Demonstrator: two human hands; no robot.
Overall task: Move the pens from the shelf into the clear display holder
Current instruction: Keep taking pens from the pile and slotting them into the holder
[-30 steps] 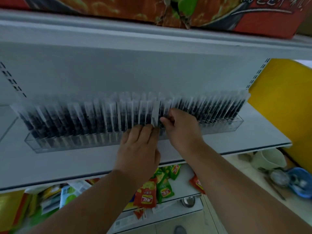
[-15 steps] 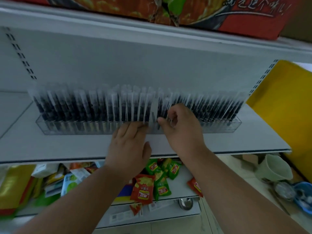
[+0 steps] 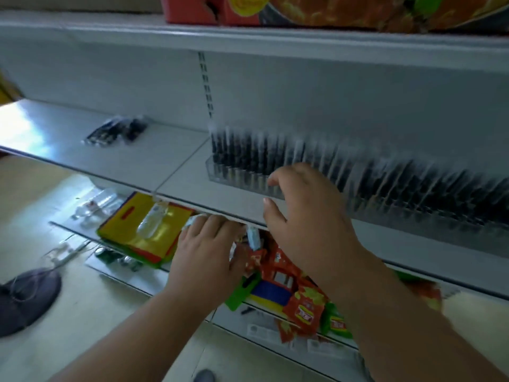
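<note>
A white metal shop shelf [image 3: 176, 161] crosses the view, with a pale back panel behind it and a second shelf above carrying one red printed carton [image 3: 330, 9]. At far left, on the floor below, sits one dark round base [image 3: 24, 296]. On the shelf's left part lies a small loose cluster of black pens [image 3: 115, 130] in clear sleeves, flat on the surface and well apart from the holder; blur hides their number. Below the shelf edge, on a lower shelf, lies one yellow and red packet [image 3: 132, 230] with a clear bottle lying on it. The left hand [image 3: 206, 257] is at the front edge of the shelf, palm down, fingers [image 3: 203, 224] straight and close together, holding nothing. Just to its right lies a heap of red and green snack sachets [image 3: 300, 301], too many and too blurred to count. The right hand [image 3: 308, 216] hovers in front of the clear display holder [image 3: 237, 177], fingers loosely curved and a little spread, thumb apart, nothing pinched. The one long holder stands on the shelf's right part, packed with a dense row of upright black pens; motion blur prevents a count.
</note>
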